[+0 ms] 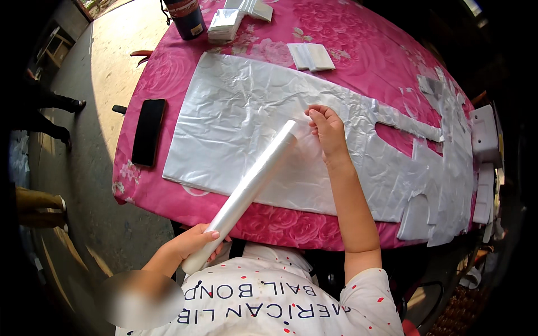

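Observation:
My left hand is wrapped round the near end of a long roll of clear plastic film. The roll slants away from my body over the table, its far end near the middle. By that far end, my right hand pinches a thin, see-through edge of the film between thumb and fingertips. Beneath lies a flat stack of white plastic carrier bags, wrinkled, with its handles toward the right.
A pink flowered cloth covers the table. On it are a black phone, a dark canister, folded plastic packets and another packet. White plastic boxes stand beyond the right edge. Other people's legs show at left.

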The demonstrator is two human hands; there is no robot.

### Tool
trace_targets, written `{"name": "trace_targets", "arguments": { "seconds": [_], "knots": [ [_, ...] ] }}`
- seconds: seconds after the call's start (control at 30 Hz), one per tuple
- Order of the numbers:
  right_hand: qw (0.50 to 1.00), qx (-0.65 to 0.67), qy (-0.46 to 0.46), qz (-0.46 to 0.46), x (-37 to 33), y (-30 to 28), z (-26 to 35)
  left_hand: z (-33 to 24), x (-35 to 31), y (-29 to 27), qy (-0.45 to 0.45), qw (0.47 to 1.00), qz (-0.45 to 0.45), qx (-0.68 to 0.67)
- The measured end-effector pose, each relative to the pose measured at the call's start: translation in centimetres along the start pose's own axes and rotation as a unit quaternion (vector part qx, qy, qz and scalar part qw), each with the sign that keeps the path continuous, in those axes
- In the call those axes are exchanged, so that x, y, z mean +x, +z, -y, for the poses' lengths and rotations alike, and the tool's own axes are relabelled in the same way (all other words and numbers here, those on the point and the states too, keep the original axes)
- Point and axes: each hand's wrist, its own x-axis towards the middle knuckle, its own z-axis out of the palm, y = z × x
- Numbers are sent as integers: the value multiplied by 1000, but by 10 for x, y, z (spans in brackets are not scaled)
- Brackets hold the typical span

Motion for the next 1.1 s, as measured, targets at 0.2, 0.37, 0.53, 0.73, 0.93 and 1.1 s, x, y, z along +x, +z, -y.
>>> {"name": "trace_targets", "arguments": {
  "seconds": [0.2,0.37,0.53,0.73,0.93,1.1],
  "knots": [
    [961,-120,149,200,6,-16,23,6,1,-3,9,1000,7,-6],
    [943,-170,140,251,6,-12,22,4,0,-4,1,1000,4,9],
    [962,-176,89,189,9,-15,22,8,-1,-5,20,999,29,0],
    [957,-281,-53,-45,56,-104,27,13,-22,-15,-42,998,-3,53],
    [912,-369,-113,-135,78,-171,40,-13,-60,-45,-37,957,11,289],
    [920,-368,-119,-58,71,-123,31,-109,-22,9,120,770,-12,626]
  ]
}}
